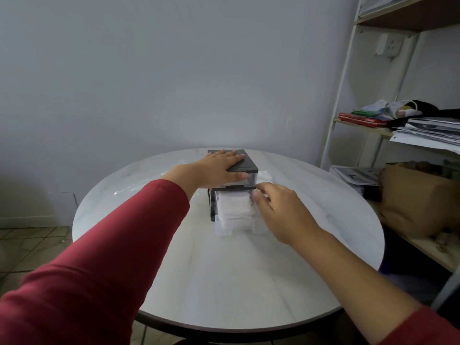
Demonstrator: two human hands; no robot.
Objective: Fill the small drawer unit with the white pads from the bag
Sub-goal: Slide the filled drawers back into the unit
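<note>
The small drawer unit [245,163] stands on the round table [224,270], and the left hand [214,168] lies flat on its dark top (fingers straight, close together). Its lower drawer [231,229] is pulled out, full of white pads [235,205]; the right hand [278,210] is at its right side, fingers curled, but I cannot tell whether they pinch anything.
</note>
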